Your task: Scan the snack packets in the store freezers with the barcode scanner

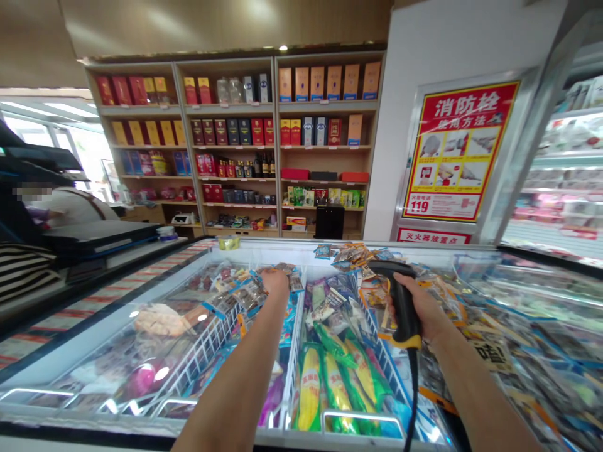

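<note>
My right hand (419, 301) is wrapped around the black handle of a barcode scanner (406, 307) with yellow trim. Its cable hangs down from the grip, and its head points left over a heap of small snack packets (355, 256). Farther left, my left hand (276, 280) reaches over the chest freezer with curled fingers, closed on small blue-edged snack packets (252, 296); the fingertips are partly hidden. Below and between my arms, yellow corn-shaped packs in green wrappers (311, 383) lie in a white wire basket (293, 351).
Many more snack packets (532, 351) spread over the freezer's right side. Sliding glass with handles (362, 417) edges the front. A checkout counter (94, 242) stands left, with a partly visible person (70, 207) behind it. Shelves of boxes (230, 144) line the back wall.
</note>
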Tool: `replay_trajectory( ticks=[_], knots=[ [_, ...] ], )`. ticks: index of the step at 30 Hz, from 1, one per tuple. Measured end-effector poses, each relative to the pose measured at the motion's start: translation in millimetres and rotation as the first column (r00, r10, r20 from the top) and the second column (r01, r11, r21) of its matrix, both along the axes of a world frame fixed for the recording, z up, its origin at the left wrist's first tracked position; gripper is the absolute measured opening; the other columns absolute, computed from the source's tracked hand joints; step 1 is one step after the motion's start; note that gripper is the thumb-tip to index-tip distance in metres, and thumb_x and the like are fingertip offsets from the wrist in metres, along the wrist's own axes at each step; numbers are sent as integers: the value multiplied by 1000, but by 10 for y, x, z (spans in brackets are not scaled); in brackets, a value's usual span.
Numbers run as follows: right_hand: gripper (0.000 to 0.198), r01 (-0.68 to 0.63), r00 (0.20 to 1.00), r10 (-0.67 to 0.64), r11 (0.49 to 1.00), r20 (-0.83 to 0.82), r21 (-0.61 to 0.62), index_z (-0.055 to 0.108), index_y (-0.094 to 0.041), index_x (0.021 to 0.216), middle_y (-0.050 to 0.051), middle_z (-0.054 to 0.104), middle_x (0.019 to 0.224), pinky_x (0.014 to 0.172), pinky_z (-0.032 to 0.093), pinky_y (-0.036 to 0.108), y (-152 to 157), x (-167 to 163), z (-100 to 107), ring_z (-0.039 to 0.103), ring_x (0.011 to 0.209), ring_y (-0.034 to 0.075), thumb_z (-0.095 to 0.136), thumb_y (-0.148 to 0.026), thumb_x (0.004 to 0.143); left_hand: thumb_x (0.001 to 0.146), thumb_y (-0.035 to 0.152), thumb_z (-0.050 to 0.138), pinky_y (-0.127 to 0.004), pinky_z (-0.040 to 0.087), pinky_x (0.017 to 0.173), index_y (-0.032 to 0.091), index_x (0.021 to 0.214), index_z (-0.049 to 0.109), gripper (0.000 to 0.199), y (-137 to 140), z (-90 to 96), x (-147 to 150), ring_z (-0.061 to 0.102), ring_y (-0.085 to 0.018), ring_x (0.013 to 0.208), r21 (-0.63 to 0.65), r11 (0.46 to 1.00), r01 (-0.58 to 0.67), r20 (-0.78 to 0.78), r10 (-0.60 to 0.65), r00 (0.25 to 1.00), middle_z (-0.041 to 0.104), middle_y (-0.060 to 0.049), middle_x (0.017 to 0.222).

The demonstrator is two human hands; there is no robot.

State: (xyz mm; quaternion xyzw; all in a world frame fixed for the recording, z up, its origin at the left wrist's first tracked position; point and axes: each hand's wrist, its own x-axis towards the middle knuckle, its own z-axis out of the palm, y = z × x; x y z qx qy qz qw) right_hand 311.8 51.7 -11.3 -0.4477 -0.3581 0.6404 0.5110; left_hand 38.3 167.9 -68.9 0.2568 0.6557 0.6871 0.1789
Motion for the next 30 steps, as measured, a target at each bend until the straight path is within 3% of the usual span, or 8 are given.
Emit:
replay_trajectory(
  ticks=[4,7,9,12,15,18,26,30],
  knots=[
    [24,57,998,-57,998,-7,33,50,-16,63,0,53,43,29,40,22,22,162,27,48,32,11,47,-38,72,64,11,47,-32,37,82,10,110,42,47,-149,73,208,47,-21,102,-6,999,-38,-156,36,987,50,-14,107],
    [23,96,995,-97,995,11,39,50,-17,62,0,53,43,28,40,22,39,265,18,48,32,11,48,-38,71,64,9,45,-30,33,88,12,107,46,44,-286,46,605,43,-19,105,-8,983,186,-412,-172,895,48,-11,110],
    [24,107,994,-108,994,20,31,50,-17,60,0,53,43,28,40,22,46,304,6,48,32,11,48,-39,70,63,9,46,-29,31,91,13,106,47,43,-377,-23,926,43,-17,105,-82,917,391,-541,-371,755,48,-10,111],
    [26,114,993,-115,993,37,38,50,-17,58,0,54,42,28,40,22,47,303,0,49,32,11,49,-40,70,64,17,52,-29,28,94,16,109,47,45,-481,-147,1359,39,-17,109,-275,723,634,-665,-619,417,46,-8,116],
    [25,142,987,-145,988,63,56,49,-17,58,0,53,40,26,39,21,32,258,16,48,30,11,49,-39,70,65,23,54,-29,29,93,20,110,46,46,-515,-209,1610,37,-18,110,-454,573,683,-715,-691,105,43,-6,119],
    [23,141,987,-144,989,66,49,48,-17,59,-1,52,39,26,38,21,10,219,38,47,29,11,48,-37,71,71,21,46,-28,32,90,21,107,48,36,-498,-186,1663,41,-17,105,-525,551,649,-745,-666,-37,46,-5,115],
    [21,99,995,-100,994,17,50,50,-17,65,-1,54,42,27,38,21,-14,219,52,48,32,12,47,-37,71,80,21,34,-26,38,79,25,105,47,29,-579,-108,1465,50,-16,96,-616,618,488,-738,-669,-85,54,-4,106],
    [22,72,997,-70,995,-33,62,50,-17,66,-1,53,43,28,39,21,-22,229,51,47,32,11,46,-38,71,79,22,36,-26,37,80,25,107,48,30,-588,-81,1349,51,-16,96,-618,664,420,-698,-710,95,57,-5,101]
  ],
)
